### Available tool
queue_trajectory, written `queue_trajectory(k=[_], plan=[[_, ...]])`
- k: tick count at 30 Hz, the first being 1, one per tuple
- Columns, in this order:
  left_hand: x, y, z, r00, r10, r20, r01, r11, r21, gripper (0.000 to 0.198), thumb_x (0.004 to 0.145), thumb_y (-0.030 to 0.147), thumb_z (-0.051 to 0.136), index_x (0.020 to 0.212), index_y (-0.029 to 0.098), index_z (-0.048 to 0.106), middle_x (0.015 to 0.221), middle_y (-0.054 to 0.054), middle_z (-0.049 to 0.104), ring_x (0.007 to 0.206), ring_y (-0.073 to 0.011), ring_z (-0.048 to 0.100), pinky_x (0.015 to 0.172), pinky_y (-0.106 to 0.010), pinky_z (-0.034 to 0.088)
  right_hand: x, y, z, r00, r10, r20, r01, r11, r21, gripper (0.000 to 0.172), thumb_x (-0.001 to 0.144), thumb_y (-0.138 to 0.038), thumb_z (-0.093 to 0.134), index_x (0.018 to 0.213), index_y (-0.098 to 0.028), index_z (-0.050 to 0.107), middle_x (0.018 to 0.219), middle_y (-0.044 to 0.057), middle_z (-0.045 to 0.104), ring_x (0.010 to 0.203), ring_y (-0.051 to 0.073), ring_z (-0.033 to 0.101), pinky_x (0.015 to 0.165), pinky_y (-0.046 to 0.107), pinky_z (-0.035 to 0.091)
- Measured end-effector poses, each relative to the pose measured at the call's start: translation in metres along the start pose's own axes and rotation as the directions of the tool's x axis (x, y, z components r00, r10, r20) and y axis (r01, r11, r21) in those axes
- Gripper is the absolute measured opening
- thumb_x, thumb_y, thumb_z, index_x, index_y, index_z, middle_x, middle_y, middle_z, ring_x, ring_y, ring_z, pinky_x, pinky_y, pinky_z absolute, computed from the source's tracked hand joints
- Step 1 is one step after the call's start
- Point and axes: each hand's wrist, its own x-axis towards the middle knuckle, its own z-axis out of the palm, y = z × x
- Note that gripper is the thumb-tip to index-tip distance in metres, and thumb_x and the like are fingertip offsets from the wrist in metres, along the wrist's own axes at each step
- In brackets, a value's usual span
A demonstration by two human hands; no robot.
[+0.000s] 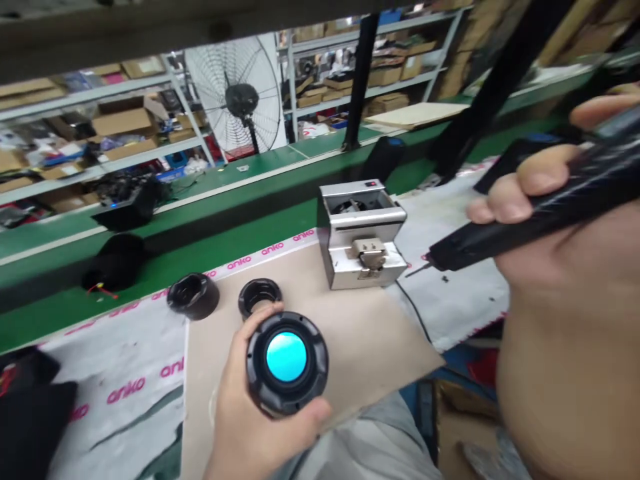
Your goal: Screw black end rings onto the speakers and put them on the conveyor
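Wrapped around a black round lens housing (260, 393) is my left hand (255, 427); a shiny blue-cyan lens faces me from its centre. My right hand (530, 180) grips a black electric screwdriver (500, 233) whose thin bit points down and left, apart from the housing. Just behind the left hand, a black ring part (260, 291) rests on the brown cardboard sheet (380, 340). Another black hollow part (194, 297) lies to its left. A metal screw feeder (365, 233) stands at the back edge of the cardboard, left of the screwdriver tip.
White sheeting (130, 373) with pink lettering covers the green bench. Black items (35, 413) lie at the left edge. A dark upright post (363, 80) rises behind the feeder. Farther back are a large fan (242, 100) and shelves with boxes (123, 123). An opened cardboard box (460, 427) sits low at right.
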Motion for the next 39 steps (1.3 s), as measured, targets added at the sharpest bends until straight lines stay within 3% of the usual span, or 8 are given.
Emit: queue_trajectory(k=[2,5,9,23,25,29,34,39], plan=[[0.009,0.003,0.011,0.999,0.022,0.040,-0.022,1.000,-0.004,0.090,0.063,0.058,0.101,0.140,0.030,0.065,0.142,-0.011,0.072,0.130,-0.0430,0.071,0.112,-0.057,0.059,0.000,-0.002,0.008,0.998,-0.001,-0.057,0.014,0.975,0.221,0.057,0.082,-0.065,0.080,0.095,-0.025,0.042,0.069,-0.004,0.037,0.056,0.011,0.043,0.054,0.027,0.041],[0.026,0.011,0.033,0.989,0.083,0.124,-0.075,0.995,-0.068,0.085,0.061,0.056,0.101,0.132,0.027,0.066,0.131,-0.011,0.077,0.116,-0.0403,0.077,0.097,-0.052,0.066,0.001,0.003,0.031,0.998,-0.064,-0.012,0.065,0.948,0.310,0.049,0.081,-0.054,0.086,0.092,-0.025,0.048,0.061,-0.007,0.049,0.047,0.011,0.049,0.046,0.029,0.042],[0.039,0.016,0.052,0.974,0.087,0.209,-0.058,0.989,-0.138,0.078,0.064,0.047,0.100,0.131,0.025,0.065,0.133,-0.011,0.077,0.115,-0.0357,0.079,0.093,-0.045,0.068,0.013,0.022,0.059,0.990,-0.133,0.049,0.105,0.920,0.379,0.057,0.074,-0.067,0.088,0.083,-0.022,0.054,0.054,-0.006,0.051,0.038,0.012,0.047,0.038,0.030,0.038],[0.042,0.027,0.055,0.970,0.043,0.240,0.015,0.972,-0.233,0.075,0.063,0.033,0.099,0.127,0.022,0.062,0.115,-0.007,0.080,0.097,-0.0271,0.083,0.084,-0.036,0.068,0.016,0.047,0.069,0.975,-0.076,0.208,-0.026,0.892,0.452,0.059,0.076,-0.067,0.091,0.082,-0.020,0.056,0.053,-0.005,0.054,0.035,0.011,0.047,0.031,0.026,0.034],[0.040,0.025,0.055,0.966,0.039,0.255,0.027,0.968,-0.249,0.079,0.064,0.034,0.100,0.131,0.023,0.060,0.117,-0.007,0.080,0.099,-0.0275,0.083,0.087,-0.037,0.068,0.013,0.036,0.066,0.976,-0.053,0.210,-0.050,0.888,0.457,0.060,0.073,-0.068,0.093,0.082,-0.020,0.058,0.053,-0.005,0.054,0.033,0.012,0.046,0.030,0.029,0.034],[0.041,0.023,0.054,0.958,0.034,0.284,0.039,0.968,-0.250,0.080,0.063,0.035,0.102,0.129,0.023,0.059,0.117,-0.007,0.080,0.101,-0.0284,0.082,0.089,-0.038,0.067,0.008,-0.015,0.062,0.989,-0.131,0.070,0.081,0.871,0.484,0.061,0.076,-0.075,0.087,0.084,-0.019,0.062,0.056,-0.003,0.051,0.044,0.014,0.052,0.035,0.033,0.036],[0.043,0.025,0.053,0.961,0.018,0.275,0.041,0.978,-0.205,0.083,0.063,0.040,0.101,0.131,0.023,0.057,0.119,-0.008,0.079,0.106,-0.0296,0.080,0.095,-0.041,0.065,0.003,-0.071,0.066,0.953,-0.186,0.237,0.059,0.887,0.458,0.064,0.093,-0.085,0.061,0.086,-0.021,0.052,0.053,-0.007,0.045,0.039,0.008,0.040,0.034,0.030,0.033],[0.043,0.032,0.052,0.951,-0.033,0.306,0.092,0.979,-0.179,0.083,0.060,0.039,0.099,0.128,0.022,0.054,0.121,-0.011,0.077,0.110,-0.0324,0.078,0.100,-0.045,0.063,-0.004,-0.080,0.070,0.925,-0.142,0.352,-0.036,0.890,0.454,0.068,0.091,-0.092,0.050,0.079,-0.026,0.036,0.046,-0.006,0.044,0.031,0.010,0.035,0.029,0.033,0.028]])
